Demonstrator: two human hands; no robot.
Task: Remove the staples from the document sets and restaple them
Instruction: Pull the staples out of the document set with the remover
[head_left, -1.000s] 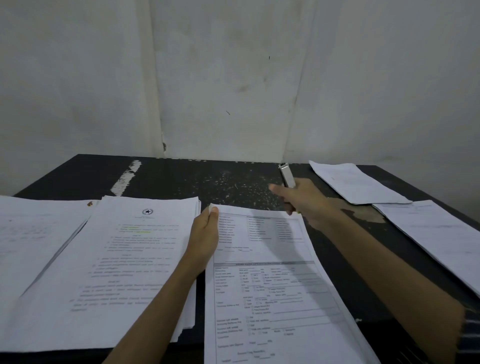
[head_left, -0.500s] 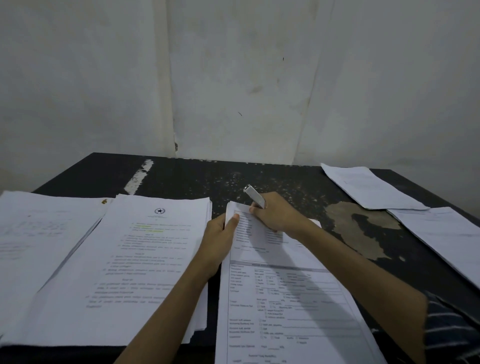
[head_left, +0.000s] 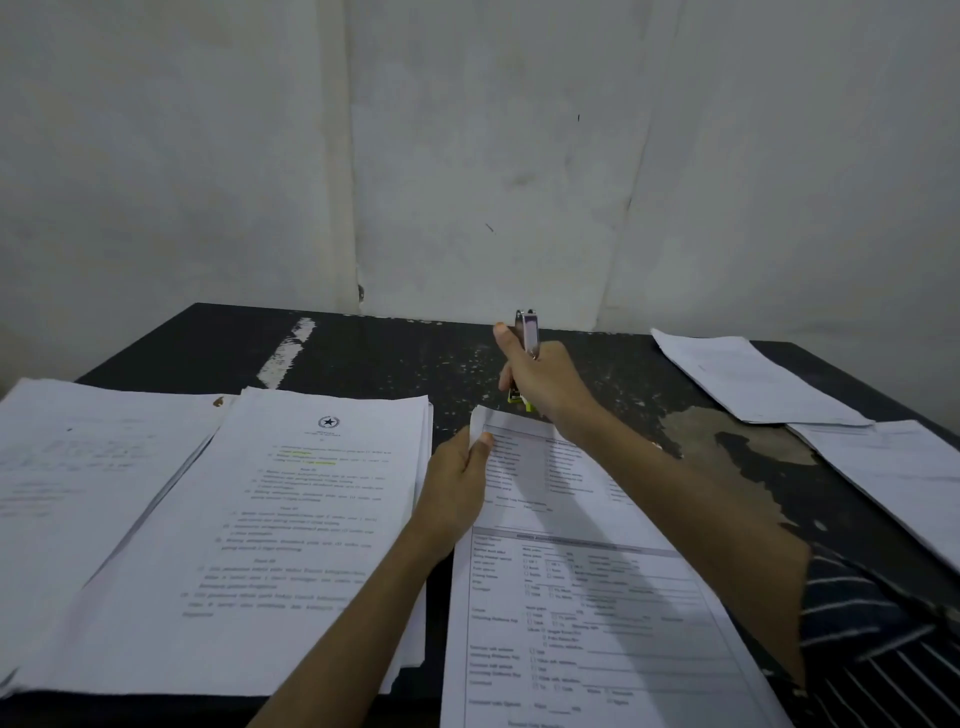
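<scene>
A printed form document set (head_left: 582, 597) lies on the black table (head_left: 395, 358) in front of me. My left hand (head_left: 460, 486) pinches its top left corner and lifts it slightly. My right hand (head_left: 540, 382) grips a small metal stapler (head_left: 527, 338), held upright just beyond that corner, its silver end pointing up and a yellow-green part showing below my fingers. The stapler is clear of the paper.
A thick stack of documents (head_left: 270, 525) with a star emblem lies to the left, overlapping another paper pile (head_left: 67, 478) at the far left. Two more paper sets (head_left: 748, 379) (head_left: 904, 473) lie at the right. A worn patch (head_left: 727, 441) marks the tabletop. A wall stands behind.
My right hand has lifted the stapler off the document's top left corner and turned it upright, moving back and right. My left hand now pinches and raises the corner.
</scene>
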